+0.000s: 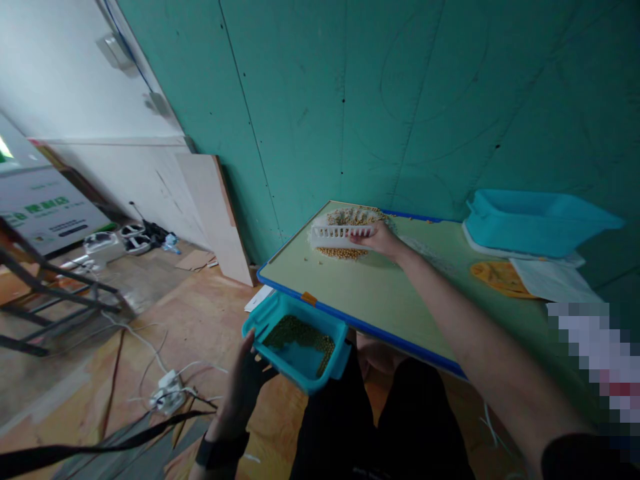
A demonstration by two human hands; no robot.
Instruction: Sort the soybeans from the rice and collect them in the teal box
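Note:
My left hand [249, 367] grips the left side of a teal plastic container [295, 380], held just below the table's near edge. Small dark green beans [295, 331] lie inside it, with some yellowish ones at the right; part of its bottom shows. Over the tabletop, my right hand [377, 239] is closed on the right end of a white slotted plastic basket [327, 241]. Yellow beans [343, 254] lie along the basket's near side. Behind it spreads a pile of yellow beans mixed with pale grains [353, 216]. My right fingertips are partly hidden by the basket.
The pale green table [385, 307] has a blue rim and stands against a green wall [310, 120]. At its right are another teal container [525, 223], an orange-yellow item [500, 279] and a white sheet [555, 279]. A power strip [170, 392] with cables lies on the floor.

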